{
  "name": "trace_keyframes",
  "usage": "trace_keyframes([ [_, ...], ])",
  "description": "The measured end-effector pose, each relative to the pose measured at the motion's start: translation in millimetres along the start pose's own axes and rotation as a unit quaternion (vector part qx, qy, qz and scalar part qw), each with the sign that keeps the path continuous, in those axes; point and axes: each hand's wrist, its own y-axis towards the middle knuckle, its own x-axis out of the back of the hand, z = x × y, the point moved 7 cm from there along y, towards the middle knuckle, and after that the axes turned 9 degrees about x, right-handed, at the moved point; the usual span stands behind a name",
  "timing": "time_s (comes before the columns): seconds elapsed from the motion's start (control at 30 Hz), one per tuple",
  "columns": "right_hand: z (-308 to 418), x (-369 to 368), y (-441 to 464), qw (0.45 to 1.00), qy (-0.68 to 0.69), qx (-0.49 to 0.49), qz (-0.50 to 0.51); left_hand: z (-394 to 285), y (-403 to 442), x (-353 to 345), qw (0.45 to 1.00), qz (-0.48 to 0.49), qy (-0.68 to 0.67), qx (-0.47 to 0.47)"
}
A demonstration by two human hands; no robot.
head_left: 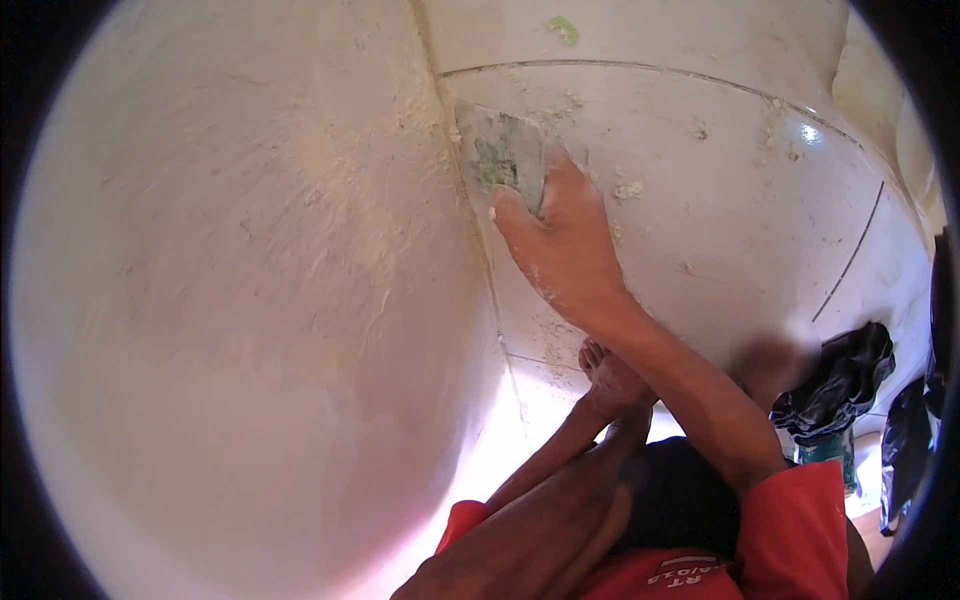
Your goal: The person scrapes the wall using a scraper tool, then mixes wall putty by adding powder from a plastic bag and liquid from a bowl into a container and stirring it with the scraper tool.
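My right hand (565, 235), dusted with pale powder, is closed on a flat, greyish scraper (505, 150) with green smears. The thumb lies on its near edge and the fingers on its right side. The scraper rests on the white tiles beside the seam where they meet the plastered wall (270, 220). Lower down, my left hand (622, 385) is by my lower leg and foot, partly behind my right forearm; its grip cannot be made out.
Dried crumbs (628, 190) are scattered on the white tiled surface (720, 230). A green scrap (565, 28) lies at the top. At the right are a crumpled black plastic bag (840, 385), a green container (838, 458) beneath it and another dark bag (905, 445).
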Motion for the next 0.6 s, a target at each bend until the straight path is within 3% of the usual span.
trace_keyframes([
  [0.1,7.1,-4.6,0.1,0.996,-0.063,0.054,-0.034,-4.4,2.4,3.4,1.0,0.015,0.001,-0.008],
  [0.2,11.0,-17.6,-3.1,0.995,-0.092,0.029,-0.006,-8.1,5.7,5.9,0.999,0.03,0.002,-0.015],
  [0.27,14.4,-33.1,-4.5,0.984,-0.158,0.078,0.009,-8.7,9.7,7.9,0.999,0.038,0.002,-0.021],
  [0.37,22.4,-53.1,-4.1,0.985,-0.161,0.026,0.046,-10.8,14.1,8.8,0.998,0.05,0.006,-0.026],
  [0.6,35.5,-53.4,-27.0,0.982,-0.158,0.06,0.082,-16.8,20.7,10.7,0.996,0.079,0.017,-0.029],
])
